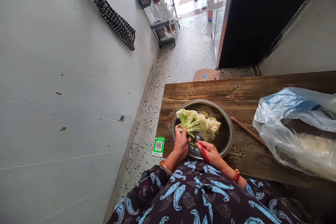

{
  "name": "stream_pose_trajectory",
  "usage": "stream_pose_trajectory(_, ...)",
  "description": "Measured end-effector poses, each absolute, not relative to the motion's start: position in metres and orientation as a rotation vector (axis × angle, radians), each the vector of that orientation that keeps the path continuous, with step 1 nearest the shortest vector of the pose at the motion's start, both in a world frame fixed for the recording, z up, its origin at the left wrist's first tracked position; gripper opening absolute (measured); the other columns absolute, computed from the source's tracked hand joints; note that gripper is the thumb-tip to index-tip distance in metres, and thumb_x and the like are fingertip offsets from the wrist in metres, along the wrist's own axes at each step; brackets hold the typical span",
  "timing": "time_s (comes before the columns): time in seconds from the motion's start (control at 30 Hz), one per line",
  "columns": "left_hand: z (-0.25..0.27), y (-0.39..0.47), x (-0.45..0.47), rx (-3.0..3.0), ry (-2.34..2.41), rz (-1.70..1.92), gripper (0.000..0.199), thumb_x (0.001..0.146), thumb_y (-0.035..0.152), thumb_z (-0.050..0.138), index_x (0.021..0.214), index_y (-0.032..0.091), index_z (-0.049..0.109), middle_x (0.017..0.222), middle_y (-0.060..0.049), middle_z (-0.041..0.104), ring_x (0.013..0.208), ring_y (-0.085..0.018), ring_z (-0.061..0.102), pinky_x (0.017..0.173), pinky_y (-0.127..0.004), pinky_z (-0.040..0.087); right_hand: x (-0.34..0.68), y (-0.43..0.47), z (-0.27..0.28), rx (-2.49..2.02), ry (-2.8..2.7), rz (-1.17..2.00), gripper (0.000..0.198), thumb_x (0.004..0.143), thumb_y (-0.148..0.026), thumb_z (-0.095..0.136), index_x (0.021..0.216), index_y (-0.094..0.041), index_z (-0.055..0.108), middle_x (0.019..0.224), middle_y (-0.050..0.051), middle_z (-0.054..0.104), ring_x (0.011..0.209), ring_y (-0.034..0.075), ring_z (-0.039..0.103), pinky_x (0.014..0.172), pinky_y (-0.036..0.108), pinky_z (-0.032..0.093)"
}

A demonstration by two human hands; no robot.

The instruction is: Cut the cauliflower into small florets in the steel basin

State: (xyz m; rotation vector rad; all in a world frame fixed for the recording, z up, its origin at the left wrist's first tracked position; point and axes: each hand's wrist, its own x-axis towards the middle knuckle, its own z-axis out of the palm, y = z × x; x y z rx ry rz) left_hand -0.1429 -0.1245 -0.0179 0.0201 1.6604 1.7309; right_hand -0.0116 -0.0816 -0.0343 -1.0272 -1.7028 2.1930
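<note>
My left hand [181, 141] grips a pale cauliflower [193, 120] by its green stem side, over a metal bowl [230, 136]. In my right hand [211, 154] is a pair of scissors [203, 152] with red handles. Their blades reach in among the cauliflower stalks, and the tips are hidden there. More cauliflower florets [212, 128] lie in the bowl, right of the held piece. A green leaf or stem piece [191, 143] shows between my two hands.
The bowl stands on a dark wooden table [246, 101]. Brown sticks [246, 129] lie right of it, partly under a clear plastic bag [273, 122]. A green QR card [158, 146] sits at the left edge. Beyond are a stool [206, 75] and a loaded cart [160, 24].
</note>
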Motion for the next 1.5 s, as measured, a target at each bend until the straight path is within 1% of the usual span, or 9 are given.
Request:
stream_pose_trajectory(0.13, -0.020, -0.125, -0.148, 0.002, 1.642, 1.741, 0.055, 0.075, 0.052, 0.072, 0.109, 0.023, 0.040, 0.089, 0.002, 0.056, 0.057, -0.006, 0.049, 0.043, -0.017, 0.034, -0.008, -0.076, -0.032, -1.050, -1.634, 2.304, 0.053, 0.084, -0.070, 0.049, 0.071, -0.019, 0.056, 0.049, -0.005, 0.046, 0.040, 0.009, 0.039, 0.042, 0.023, 0.031)
stream_pose_trajectory(0.3, -0.020, -0.125, -0.156, -0.030, 1.676, 1.749, 0.056, 0.073, 0.054, 0.073, 0.107, 0.023, 0.041, 0.085, 0.002, 0.055, 0.057, -0.007, 0.050, 0.042, -0.017, 0.032, -0.001, -0.074, -0.034, -1.009, -1.684, 2.338, 0.050, 0.081, -0.065, 0.058, 0.097, -0.018, 0.067, 0.062, -0.003, 0.054, 0.048, 0.010, 0.045, 0.045, 0.023, 0.036)
stream_pose_trajectory(0.4, -0.021, -0.126, -0.156, 0.014, 1.714, 1.728, 0.054, 0.075, 0.053, 0.071, 0.108, 0.023, 0.041, 0.086, 0.002, 0.055, 0.057, -0.006, 0.049, 0.042, -0.016, 0.033, -0.002, -0.072, -0.041, -1.028, -1.681, 2.350, 0.051, 0.081, -0.063, 0.059, 0.103, -0.017, 0.068, 0.063, -0.003, 0.055, 0.049, 0.010, 0.046, 0.047, 0.023, 0.038)
stream_pose_trajectory(0.6, -0.019, -0.133, -0.148, 0.189, 1.784, 1.585, 0.051, 0.081, 0.053, 0.066, 0.115, 0.023, 0.042, 0.079, 0.004, 0.054, 0.054, -0.007, 0.047, 0.046, -0.017, 0.038, -0.011, -0.068, -0.046, -1.059, -1.608, 2.410, 0.056, 0.077, -0.071, 0.058, 0.093, -0.018, 0.066, 0.061, -0.004, 0.055, 0.045, 0.009, 0.047, 0.043, 0.021, 0.037)
stream_pose_trajectory(0.8, -0.009, -0.134, -0.144, 0.298, 1.858, 1.505, 0.051, 0.082, 0.055, 0.065, 0.116, 0.023, 0.044, 0.067, 0.007, 0.051, 0.046, -0.007, 0.043, 0.044, -0.018, 0.035, -0.018, -0.071, -0.039, -1.082, -1.428, 2.508, 0.059, 0.074, -0.079, 0.055, 0.080, -0.020, 0.056, 0.057, -0.005, 0.053, 0.039, 0.007, 0.041, 0.039, 0.019, 0.031)
stream_pose_trajectory(1.0, -0.006, -0.132, -0.148, 0.292, 1.887, 1.519, 0.050, 0.082, 0.054, 0.065, 0.114, 0.023, 0.043, 0.065, 0.007, 0.052, 0.044, -0.007, 0.044, 0.044, -0.018, 0.034, -0.018, -0.076, -0.031, -0.990, -1.537, 2.329, 0.058, 0.076, -0.076, 0.056, 0.064, -0.020, 0.050, 0.049, -0.006, 0.042, 0.042, 0.007, 0.035, 0.041, 0.021, 0.028)
stream_pose_trajectory(1.1, -0.007, -0.133, -0.150, 0.274, 1.892, 1.520, 0.050, 0.082, 0.054, 0.065, 0.114, 0.023, 0.043, 0.065, 0.007, 0.052, 0.044, -0.007, 0.044, 0.044, -0.018, 0.034, -0.018, -0.077, -0.027, -1.008, -1.588, 2.350, 0.058, 0.076, -0.078, 0.053, 0.065, -0.021, 0.050, 0.048, -0.005, 0.045, 0.039, 0.008, 0.037, 0.039, 0.022, 0.028)
stream_pose_trajectory(1.37, -0.014, -0.134, -0.148, 0.268, 1.874, 1.536, 0.049, 0.083, 0.054, 0.063, 0.114, 0.023, 0.042, 0.071, 0.006, 0.053, 0.045, -0.006, 0.044, 0.044, -0.018, 0.035, -0.014, -0.077, -0.038, -1.044, -1.546, 2.450, 0.056, 0.075, -0.076, 0.055, 0.082, -0.020, 0.056, 0.055, -0.006, 0.051, 0.039, 0.008, 0.043, 0.039, 0.021, 0.031)
stream_pose_trajectory(1.5, -0.015, -0.135, -0.146, 0.258, 1.868, 1.538, 0.049, 0.083, 0.054, 0.063, 0.116, 0.024, 0.043, 0.074, 0.006, 0.053, 0.046, -0.006, 0.044, 0.045, -0.018, 0.036, -0.009, -0.078, -0.042, -1.060, -1.626, 2.384, 0.055, 0.076, -0.075, 0.055, 0.078, -0.020, 0.056, 0.056, -0.005, 0.052, 0.040, 0.008, 0.044, 0.041, 0.021, 0.033)
